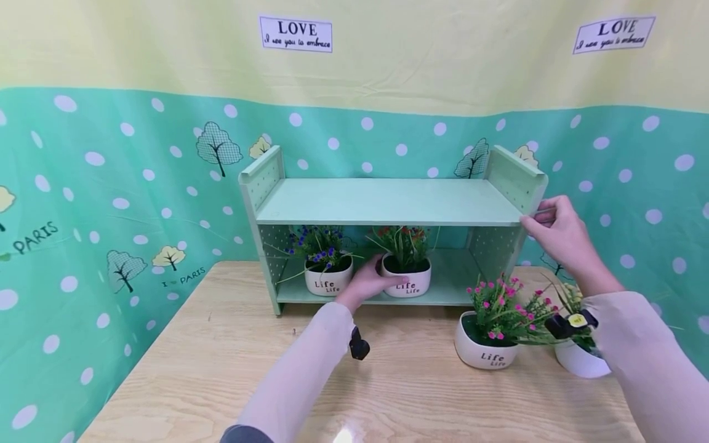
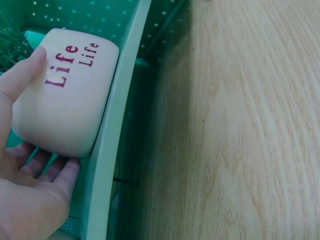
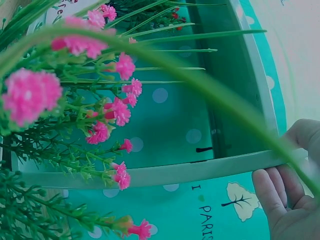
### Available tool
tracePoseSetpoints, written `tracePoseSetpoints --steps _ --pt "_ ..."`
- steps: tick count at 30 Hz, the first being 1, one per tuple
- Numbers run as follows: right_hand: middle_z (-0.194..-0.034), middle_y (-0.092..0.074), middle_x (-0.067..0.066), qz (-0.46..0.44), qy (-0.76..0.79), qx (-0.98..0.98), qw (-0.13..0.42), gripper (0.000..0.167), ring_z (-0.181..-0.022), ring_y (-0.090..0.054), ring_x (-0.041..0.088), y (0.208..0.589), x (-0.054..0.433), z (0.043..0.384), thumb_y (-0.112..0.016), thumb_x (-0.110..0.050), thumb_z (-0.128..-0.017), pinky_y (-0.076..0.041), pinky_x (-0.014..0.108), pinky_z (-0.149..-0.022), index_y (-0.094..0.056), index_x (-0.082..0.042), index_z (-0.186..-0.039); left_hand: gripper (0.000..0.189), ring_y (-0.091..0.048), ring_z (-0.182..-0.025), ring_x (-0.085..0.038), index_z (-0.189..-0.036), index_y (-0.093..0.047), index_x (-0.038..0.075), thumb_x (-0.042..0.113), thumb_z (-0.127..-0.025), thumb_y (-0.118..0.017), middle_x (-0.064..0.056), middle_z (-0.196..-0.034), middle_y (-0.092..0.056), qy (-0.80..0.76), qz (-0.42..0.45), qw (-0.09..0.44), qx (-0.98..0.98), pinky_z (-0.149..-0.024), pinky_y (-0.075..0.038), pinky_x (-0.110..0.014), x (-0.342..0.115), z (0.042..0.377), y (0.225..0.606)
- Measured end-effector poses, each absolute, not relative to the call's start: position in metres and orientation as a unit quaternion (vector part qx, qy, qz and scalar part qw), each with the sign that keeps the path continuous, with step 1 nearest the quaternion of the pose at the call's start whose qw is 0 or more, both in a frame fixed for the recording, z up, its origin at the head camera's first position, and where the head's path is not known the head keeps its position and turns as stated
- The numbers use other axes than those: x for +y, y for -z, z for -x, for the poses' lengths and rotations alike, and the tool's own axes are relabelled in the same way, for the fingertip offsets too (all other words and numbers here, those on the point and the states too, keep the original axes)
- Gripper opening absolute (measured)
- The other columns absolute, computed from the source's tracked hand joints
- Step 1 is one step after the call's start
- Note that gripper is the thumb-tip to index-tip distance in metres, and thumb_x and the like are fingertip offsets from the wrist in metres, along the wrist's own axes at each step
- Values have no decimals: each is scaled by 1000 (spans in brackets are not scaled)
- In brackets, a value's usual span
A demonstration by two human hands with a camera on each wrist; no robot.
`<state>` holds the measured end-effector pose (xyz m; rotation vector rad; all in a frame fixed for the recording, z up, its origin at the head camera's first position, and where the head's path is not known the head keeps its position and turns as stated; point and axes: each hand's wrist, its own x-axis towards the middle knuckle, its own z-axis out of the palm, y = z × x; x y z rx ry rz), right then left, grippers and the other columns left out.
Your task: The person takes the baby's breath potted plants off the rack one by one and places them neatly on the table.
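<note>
In the head view my left hand holds a white "Life" flower pot with red blooms on the lower shelf. The left wrist view has its thumb on the front of the pot and the fingers against its side. Left of it stands a similar pot with blue-purple flowers. My right hand grips the front edge of the right side panel of the pale green two-tier shelf. In the right wrist view, thumb and fingers lie on opposite sides of that panel edge.
On the wooden table, a white pot with pink flowers stands before the shelf's right end. Another white pot with yellowish flowers is partly behind my right sleeve. A green dotted curtain hangs behind.
</note>
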<state>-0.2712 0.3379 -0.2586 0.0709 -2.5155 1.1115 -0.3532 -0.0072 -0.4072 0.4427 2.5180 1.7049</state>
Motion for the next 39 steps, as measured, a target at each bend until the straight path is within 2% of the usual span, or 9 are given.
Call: tracePoseSetpoints --steps 10,18,25,32,39 --pt "-125 -49 25 -26 -398 -896 193 59 -105 -53 30 260 338 271 -54 -41 -101 -49 15 -64 -32 3 -133 101 -45 -136 -28 -154 -35 9 47 -76 -87 -11 -149 -48 -564 -142 46 812 -110 -39 -42 -13 344 407" --pt "-126 -49 24 -28 -399 -895 198 58 -105 -53 28 258 337 272 -55 -41 -101 -48 14 -64 -33 2 -132 96 -49 -132 -27 -152 -40 14 46 -75 -87 -9 -145 -51 -560 -147 41 814 -106 -43 -40 -17 338 402" --pt "-126 -49 25 -26 -399 -895 197 58 -106 -53 29 259 338 272 -55 -42 -101 -48 14 -64 -33 2 -132 94 -54 -124 -26 -151 -42 14 46 -75 -87 -9 -139 -56 -542 -159 29 825 -103 -45 -40 -19 324 396" --pt "-127 -48 25 -20 -397 -897 194 63 -108 -52 31 260 339 272 -54 -44 -101 -48 14 -63 -32 3 -135 88 -57 -110 -21 -147 -46 16 44 -74 -88 -4 -127 -60 -540 -162 22 826 -89 -51 -37 -18 316 395" --pt "-126 -48 24 -21 -393 -898 196 62 -107 -52 32 258 338 272 -55 -42 -101 -49 15 -63 -32 4 -135 87 -56 -113 -21 -145 -47 15 42 -74 -89 -4 -129 -59 -530 -179 26 828 -92 -50 -37 -21 308 400"
